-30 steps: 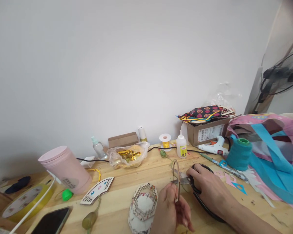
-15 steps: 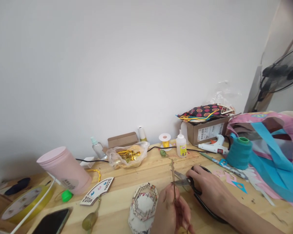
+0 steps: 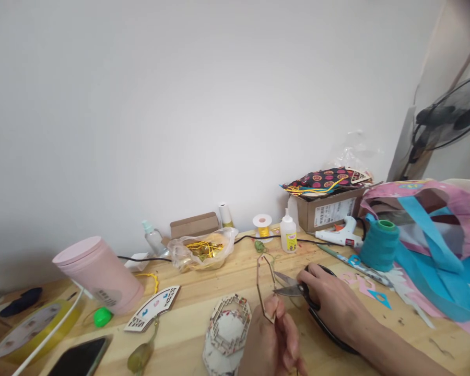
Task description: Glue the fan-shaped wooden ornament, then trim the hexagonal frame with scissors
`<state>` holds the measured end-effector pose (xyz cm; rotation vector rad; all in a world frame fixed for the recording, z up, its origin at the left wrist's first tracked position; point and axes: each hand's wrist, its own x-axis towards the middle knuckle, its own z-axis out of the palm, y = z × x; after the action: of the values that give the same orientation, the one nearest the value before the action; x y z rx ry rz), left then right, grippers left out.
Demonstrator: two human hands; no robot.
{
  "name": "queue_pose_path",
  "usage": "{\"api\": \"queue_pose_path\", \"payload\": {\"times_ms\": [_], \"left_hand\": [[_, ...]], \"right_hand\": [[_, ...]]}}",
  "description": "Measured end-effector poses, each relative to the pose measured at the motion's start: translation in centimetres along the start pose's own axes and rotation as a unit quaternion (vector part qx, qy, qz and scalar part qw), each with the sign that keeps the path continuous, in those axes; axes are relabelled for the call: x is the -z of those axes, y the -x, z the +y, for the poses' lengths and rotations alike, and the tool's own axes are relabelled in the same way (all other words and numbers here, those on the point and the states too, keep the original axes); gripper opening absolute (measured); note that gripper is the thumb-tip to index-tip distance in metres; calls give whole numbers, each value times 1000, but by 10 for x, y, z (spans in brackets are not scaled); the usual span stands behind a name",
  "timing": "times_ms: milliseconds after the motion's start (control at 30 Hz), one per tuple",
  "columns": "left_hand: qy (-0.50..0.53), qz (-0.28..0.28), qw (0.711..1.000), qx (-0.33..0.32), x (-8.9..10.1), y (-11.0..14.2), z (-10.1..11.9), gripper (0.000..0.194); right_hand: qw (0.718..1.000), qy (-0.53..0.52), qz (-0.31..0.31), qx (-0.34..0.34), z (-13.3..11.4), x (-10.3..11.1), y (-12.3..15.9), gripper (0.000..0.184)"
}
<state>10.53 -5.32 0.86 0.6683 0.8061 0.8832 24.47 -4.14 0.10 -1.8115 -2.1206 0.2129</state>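
Observation:
My left hand (image 3: pixel 270 339) is closed, pinching a thin wooden polygon-shaped frame (image 3: pixel 259 286) that stands upright above its fingers. In my right hand (image 3: pixel 335 305) is a pair of black-handled scissors (image 3: pixel 288 291), with the blades parted and pointing left at the frame's right side. A fine thread seems to run near the blades, though it is too thin to follow. Just left of my left hand, an octagonal lattice piece (image 3: pixel 243 321) lies on a white patterned piece (image 3: pixel 211 361). Part of the left fingers is cut off below.
Behind my hands stand a glue bottle (image 3: pixel 289 235) and a spool of yellow cord (image 3: pixel 263 230). To the right are a glue gun (image 3: pixel 339 234), a teal thread cone (image 3: pixel 379 248) and blue strap (image 3: pixel 434 235). A pink tumbler (image 3: pixel 97 271), phone (image 3: pixel 80 357) and fan-shaped piece (image 3: pixel 152 309) lie left.
The wooden frame has turned from edge-on to show its open outline. The scissors stay beside it with parted blades, and the whole view has shifted slightly.

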Motion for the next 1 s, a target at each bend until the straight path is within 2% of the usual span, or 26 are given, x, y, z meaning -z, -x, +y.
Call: {"api": "queue_pose_path", "payload": {"times_ms": [200,400,500,667,867,1000], "left_hand": [[18,5,1000,12,-4,3,3,45],[22,3,1000,7,0,1,2,46],[32,10,999,5,-1,2,2,44],[81,-46,996,9,-2,2,-4,48],[80,-39,996,-24,3,0,-3,51],[57,-33,997,-48,3,1,-4,47]], "right_hand": [[999,35,12,-28,3,4,-1,27],[999,-37,-4,22,0,2,3,29],[1000,-23,-12,3,2,-2,0,29],[999,10,-3,-48,10,-2,-4,29],[997,-65,10,-34,8,-6,0,36],[994,-103,11,-27,3,-2,2,33]]}}
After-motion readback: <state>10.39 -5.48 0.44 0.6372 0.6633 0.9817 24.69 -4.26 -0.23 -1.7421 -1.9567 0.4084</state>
